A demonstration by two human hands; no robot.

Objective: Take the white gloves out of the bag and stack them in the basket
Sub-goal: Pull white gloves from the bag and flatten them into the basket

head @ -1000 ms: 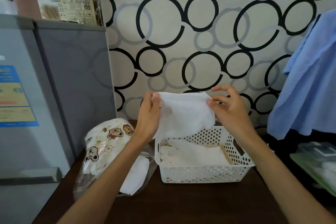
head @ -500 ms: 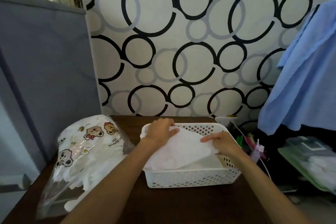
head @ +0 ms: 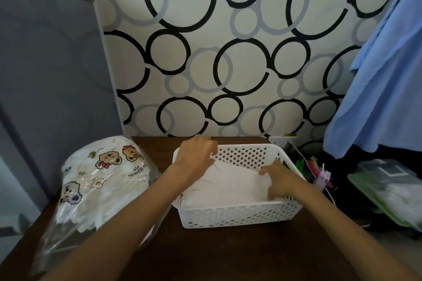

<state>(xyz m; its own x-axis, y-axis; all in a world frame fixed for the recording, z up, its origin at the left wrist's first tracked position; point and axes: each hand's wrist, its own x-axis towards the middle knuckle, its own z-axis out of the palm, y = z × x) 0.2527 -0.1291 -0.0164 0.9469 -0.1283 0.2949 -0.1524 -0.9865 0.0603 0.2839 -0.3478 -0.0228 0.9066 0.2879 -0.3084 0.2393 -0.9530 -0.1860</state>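
Note:
A white perforated basket (head: 237, 215) stands on the dark wooden table (head: 228, 253). A white glove (head: 230, 183) lies flat on top of the stack inside it. My left hand (head: 196, 157) is over the basket's back left corner, fingers spread and blurred, touching the glove's edge. My right hand (head: 279, 180) rests on the glove's right side with fingers bent downward against it. To the left sits a clear plastic bag (head: 98, 180) printed with cartoon bears, holding more white gloves.
A grey cabinet (head: 50, 75) rises at the left edge. A blue cloth (head: 383, 80) hangs at the right. Beyond the table's right edge lie coloured clips (head: 310, 166) and a green tray with a plastic box (head: 388, 185). Patterned wall stands behind.
A second ago both hands held the glove up in the air. They lowered it into the basket, and now it lies flat on the stack under my hands.

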